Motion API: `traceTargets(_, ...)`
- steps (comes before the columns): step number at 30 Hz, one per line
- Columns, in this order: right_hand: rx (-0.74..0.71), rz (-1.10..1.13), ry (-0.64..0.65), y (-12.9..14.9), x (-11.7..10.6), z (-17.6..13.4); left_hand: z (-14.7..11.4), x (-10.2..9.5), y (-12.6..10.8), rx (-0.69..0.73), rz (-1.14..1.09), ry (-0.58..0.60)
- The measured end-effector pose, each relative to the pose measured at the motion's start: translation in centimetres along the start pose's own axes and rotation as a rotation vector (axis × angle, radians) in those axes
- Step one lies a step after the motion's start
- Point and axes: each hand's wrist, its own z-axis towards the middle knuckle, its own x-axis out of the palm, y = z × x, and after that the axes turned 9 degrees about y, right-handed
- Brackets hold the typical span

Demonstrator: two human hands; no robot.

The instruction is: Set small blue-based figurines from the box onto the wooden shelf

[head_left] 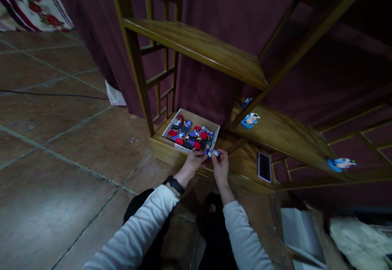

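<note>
Both hands meet at the front right corner of a shallow cardboard box (217,133). Between them is a small figurine (212,153) in blue-purple and white. My left hand (194,161) pinches its left end, and my right hand (221,164) grips its right end. Inside the box lie several jumbled figurines (191,135) with red, purple and dark round bases. The box rests on the lowest wooden shelf (241,166). Fine details of the held figurine are too small to make out.
A phone (264,167) lies on the lowest shelf to the right. Blue-based figurines (249,121) stand on a higher shelf (284,133), another (340,164) at its right end. Purple curtain (211,12) hangs behind the wooden rack. A grey box-like object (301,231) sits lower right.
</note>
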Motion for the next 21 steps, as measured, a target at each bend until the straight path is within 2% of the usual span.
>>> traceTargets(10,-0.024,-0.084,0.056,-0.03,-0.21,-0.31,-0.15,-0.43,-0.06,0.026,-0.026,0.022)
traceTargets(21,-0.016,-0.109,0.095,-0.18,-0.45,-0.23,0.22,-0.72,0.46,0.041,-0.025,-0.006)
